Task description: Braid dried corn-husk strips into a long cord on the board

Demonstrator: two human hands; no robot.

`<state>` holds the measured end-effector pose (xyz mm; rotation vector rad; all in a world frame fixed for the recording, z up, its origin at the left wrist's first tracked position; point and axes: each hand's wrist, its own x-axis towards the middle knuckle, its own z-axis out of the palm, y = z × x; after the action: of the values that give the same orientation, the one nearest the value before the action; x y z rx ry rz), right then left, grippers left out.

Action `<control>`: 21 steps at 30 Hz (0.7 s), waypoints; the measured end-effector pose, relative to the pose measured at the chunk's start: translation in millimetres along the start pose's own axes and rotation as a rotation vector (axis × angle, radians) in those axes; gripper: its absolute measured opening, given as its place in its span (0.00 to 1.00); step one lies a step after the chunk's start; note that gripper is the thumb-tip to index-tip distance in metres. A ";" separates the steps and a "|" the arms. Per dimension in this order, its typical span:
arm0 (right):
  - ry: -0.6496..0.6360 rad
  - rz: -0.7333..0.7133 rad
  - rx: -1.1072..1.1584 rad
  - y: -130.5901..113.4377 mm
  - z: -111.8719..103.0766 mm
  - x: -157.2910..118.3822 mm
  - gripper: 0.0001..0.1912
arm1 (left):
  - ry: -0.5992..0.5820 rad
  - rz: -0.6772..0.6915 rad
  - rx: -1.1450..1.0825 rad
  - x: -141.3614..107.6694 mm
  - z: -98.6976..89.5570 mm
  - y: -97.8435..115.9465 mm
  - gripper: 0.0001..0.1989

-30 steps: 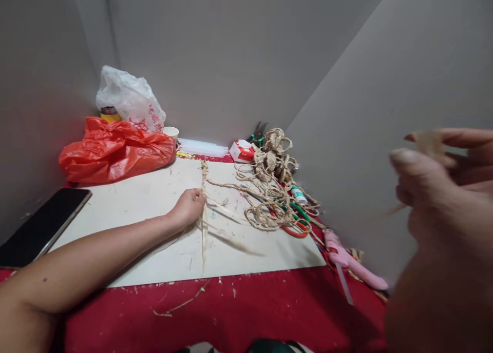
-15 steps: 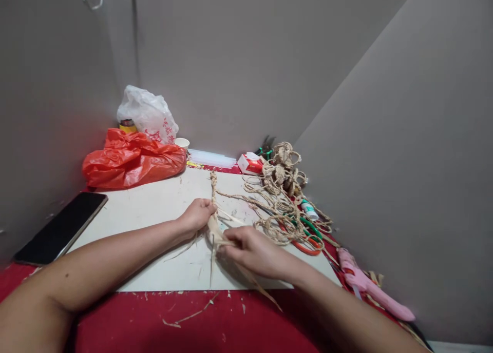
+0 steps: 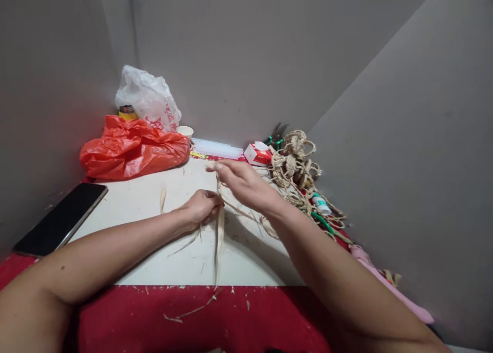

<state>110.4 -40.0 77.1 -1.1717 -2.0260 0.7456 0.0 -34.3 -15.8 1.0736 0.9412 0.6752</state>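
My left hand (image 3: 205, 207) pinches the pale fibre strands (image 3: 220, 240) over the white board (image 3: 154, 250). The loose ends hang down toward the board's front edge, and one strand runs off to the right. Just beyond it, my right hand (image 3: 241, 182) is raised over the upper part of the braid, fingers pointing left with the thumb against them; whether it grips a strand is hidden. A heap of braided cord (image 3: 296, 163) lies at the board's right side.
An orange plastic bag (image 3: 134, 150), a white bag (image 3: 148, 96) and a paper cup (image 3: 185, 131) stand at the back left. A phone (image 3: 61, 219) lies left. At the right are a red-white box (image 3: 259, 153), a small bottle (image 3: 321, 204) and a pink tool (image 3: 393, 286).
My right hand has moved up and away from the loose strands, past my left hand. The strands now hang straighter. My left hand keeps its hold. The view has shifted slightly.
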 end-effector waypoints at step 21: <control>0.334 0.323 0.238 66.9 7.1 -60.2 0.07 | -0.067 0.032 -0.023 2.3 1.9 6.7 0.07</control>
<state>161.1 -65.7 7.0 -1.3933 -1.4520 0.8545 2.6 -30.8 -9.8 1.0859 0.8583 0.6709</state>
